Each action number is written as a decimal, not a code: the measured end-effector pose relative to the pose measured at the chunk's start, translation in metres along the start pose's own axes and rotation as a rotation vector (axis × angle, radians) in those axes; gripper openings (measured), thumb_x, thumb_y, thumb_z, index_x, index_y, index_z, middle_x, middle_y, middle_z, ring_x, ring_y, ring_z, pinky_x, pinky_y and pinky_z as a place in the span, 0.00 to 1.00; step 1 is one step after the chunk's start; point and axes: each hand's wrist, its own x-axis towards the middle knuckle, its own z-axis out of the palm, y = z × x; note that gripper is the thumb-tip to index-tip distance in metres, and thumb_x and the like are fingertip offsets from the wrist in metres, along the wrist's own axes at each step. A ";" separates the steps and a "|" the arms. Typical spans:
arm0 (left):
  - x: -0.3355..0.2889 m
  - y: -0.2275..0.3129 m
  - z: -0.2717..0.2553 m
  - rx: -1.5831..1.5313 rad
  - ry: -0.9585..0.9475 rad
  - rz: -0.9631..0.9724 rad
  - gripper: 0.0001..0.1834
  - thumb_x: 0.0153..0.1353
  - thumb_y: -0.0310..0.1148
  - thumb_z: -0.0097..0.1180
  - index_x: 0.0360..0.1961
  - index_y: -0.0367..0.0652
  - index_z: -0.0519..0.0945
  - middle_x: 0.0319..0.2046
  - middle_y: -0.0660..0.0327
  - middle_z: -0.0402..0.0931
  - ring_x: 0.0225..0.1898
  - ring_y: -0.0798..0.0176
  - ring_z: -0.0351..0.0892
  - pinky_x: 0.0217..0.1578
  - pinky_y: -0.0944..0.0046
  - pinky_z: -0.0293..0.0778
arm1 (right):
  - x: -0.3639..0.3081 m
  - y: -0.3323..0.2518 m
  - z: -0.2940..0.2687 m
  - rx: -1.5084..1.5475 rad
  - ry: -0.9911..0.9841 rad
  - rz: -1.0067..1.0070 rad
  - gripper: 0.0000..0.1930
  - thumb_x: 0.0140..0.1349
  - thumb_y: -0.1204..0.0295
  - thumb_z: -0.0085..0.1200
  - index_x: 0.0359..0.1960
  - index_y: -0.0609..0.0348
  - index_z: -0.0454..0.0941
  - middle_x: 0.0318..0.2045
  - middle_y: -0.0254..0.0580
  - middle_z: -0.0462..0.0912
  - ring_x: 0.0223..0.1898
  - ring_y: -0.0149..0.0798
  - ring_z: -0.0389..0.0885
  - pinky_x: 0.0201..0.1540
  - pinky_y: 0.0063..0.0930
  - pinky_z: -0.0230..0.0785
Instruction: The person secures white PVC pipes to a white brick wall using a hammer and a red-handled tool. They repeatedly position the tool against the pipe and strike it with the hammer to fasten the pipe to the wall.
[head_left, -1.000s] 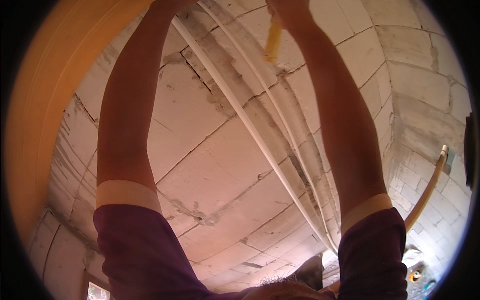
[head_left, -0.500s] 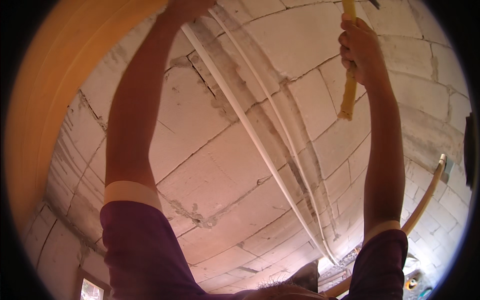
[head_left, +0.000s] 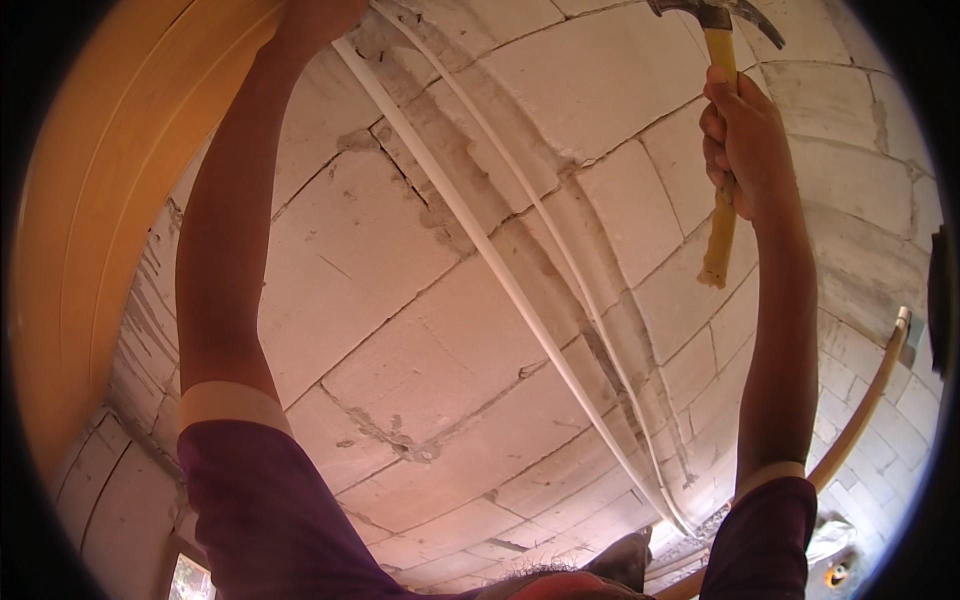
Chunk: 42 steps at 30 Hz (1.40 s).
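My right hand is closed around the yellow handle of a claw hammer, raised at the upper right. The dark head of the hammer shows above the fist, partly at the top edge. My left hand reaches up to the top edge, by the upper end of a white pipe; its fingers are cut off from view. This pipe runs slantwise along the block wall. Beside it, a second thin white pipe lies in a groove cut into the blocks.
An orange-yellow panel curves along the left side. At the right, a brownish pole with a pale tip leans near the wall. A small window opening shows at the lower left. Several blurred items lie at the lower right.
The hammer and my right hand have moved lower and rightward in the picture, so the hammer head now shows. My left hand sits further left and higher. The whole view has shifted slightly.
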 end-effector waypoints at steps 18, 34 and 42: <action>-0.008 -0.011 0.013 -0.186 0.089 0.060 0.22 0.55 0.32 0.60 0.52 0.43 0.77 0.35 0.47 0.83 0.37 0.43 0.84 0.39 0.49 0.77 | 0.003 0.003 0.059 -0.046 -0.069 -0.076 0.11 0.74 0.59 0.50 0.38 0.51 0.70 0.17 0.21 0.63 0.12 0.18 0.55 0.12 0.18 0.47; -0.006 -0.002 0.025 -0.073 0.136 0.179 0.15 0.56 0.27 0.55 0.46 0.37 0.78 0.36 0.42 0.82 0.41 0.36 0.82 0.44 0.42 0.76 | 0.070 -0.042 0.165 -0.306 0.222 -0.578 0.19 0.74 0.61 0.44 0.41 0.69 0.76 0.29 0.61 0.82 0.28 0.58 0.83 0.32 0.50 0.73; 0.001 -0.004 0.028 -0.048 0.085 0.204 0.14 0.59 0.29 0.55 0.47 0.39 0.77 0.41 0.42 0.82 0.46 0.37 0.81 0.47 0.42 0.75 | 0.088 -0.037 0.157 -0.324 0.171 -0.512 0.19 0.73 0.59 0.47 0.42 0.66 0.77 0.29 0.61 0.82 0.28 0.59 0.83 0.30 0.49 0.73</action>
